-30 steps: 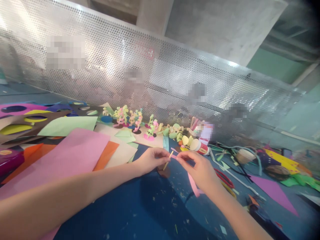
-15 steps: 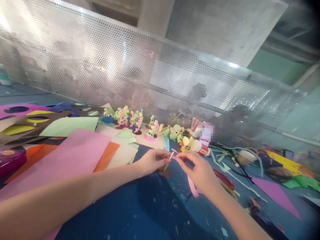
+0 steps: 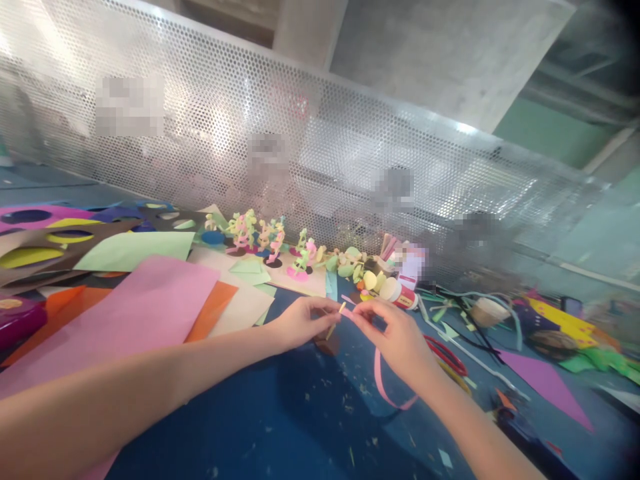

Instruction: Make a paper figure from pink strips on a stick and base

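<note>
Bench surroundings, blue table against a perforated metal screen.

Left: overlapping paper sheets, a large pink sheet on top of an orange sheet, a pale green sheet behind them, and brown paper with round cut-outs at the far left. Along the screen: a row of small paper figures on coloured discs. Right of these, a glue bottle lying on its side. Far right: purple paper triangle, yellow paper, possibly a small cup, blurred. Paper scraps are scattered over the table.
</note>
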The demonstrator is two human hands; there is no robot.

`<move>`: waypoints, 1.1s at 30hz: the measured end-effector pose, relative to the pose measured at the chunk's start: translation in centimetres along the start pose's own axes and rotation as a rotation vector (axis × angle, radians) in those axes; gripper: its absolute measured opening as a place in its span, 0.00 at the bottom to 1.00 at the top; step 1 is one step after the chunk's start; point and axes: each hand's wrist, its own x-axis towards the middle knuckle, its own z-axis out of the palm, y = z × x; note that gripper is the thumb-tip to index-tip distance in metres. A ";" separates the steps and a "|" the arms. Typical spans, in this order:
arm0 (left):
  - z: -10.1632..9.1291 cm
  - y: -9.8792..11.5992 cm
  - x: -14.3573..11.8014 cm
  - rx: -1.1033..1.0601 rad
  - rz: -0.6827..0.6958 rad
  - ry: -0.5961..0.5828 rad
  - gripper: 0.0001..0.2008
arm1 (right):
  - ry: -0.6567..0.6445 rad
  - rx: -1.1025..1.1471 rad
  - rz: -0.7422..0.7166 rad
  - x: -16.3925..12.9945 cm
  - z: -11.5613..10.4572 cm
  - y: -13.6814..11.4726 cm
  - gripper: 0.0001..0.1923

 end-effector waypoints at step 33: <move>-0.1 0.0 0.0 -0.021 0.025 -0.019 0.17 | 0.009 -0.012 -0.018 0.4 0.1 0.1 0.08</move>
